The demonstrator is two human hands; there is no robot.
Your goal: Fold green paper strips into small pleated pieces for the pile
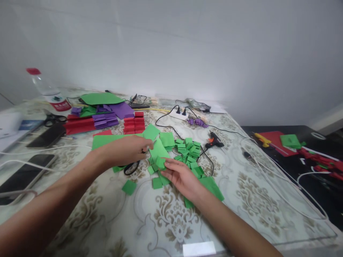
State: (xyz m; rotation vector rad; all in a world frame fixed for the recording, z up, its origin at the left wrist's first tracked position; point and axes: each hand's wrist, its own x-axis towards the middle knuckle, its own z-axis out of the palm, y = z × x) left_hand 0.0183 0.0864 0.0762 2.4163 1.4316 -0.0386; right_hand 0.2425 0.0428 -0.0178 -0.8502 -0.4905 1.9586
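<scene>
My left hand [131,148] is closed above the green paper, its fingertips bent at the upper left edge of a green paper strip [158,150]. What it pinches is hidden. Below it a black scissor-like handle loop [131,169] shows, partly covered. My right hand [180,175] pinches a small green paper square [160,162] at the strip's lower end, thumb and fingers together. Around the hands lie loose green squares [129,187], a heap of small folded green pieces [189,150] and a larger green sheet [211,188].
Behind are red folded strips [134,124], purple folded strips [105,120] and a bottle [55,94]. Phones [28,175] and black-handled scissors [53,118] lie left. A power strip [179,113], glue gun [213,140] and cables stand right; a yellow glue gun [263,140] lies beyond.
</scene>
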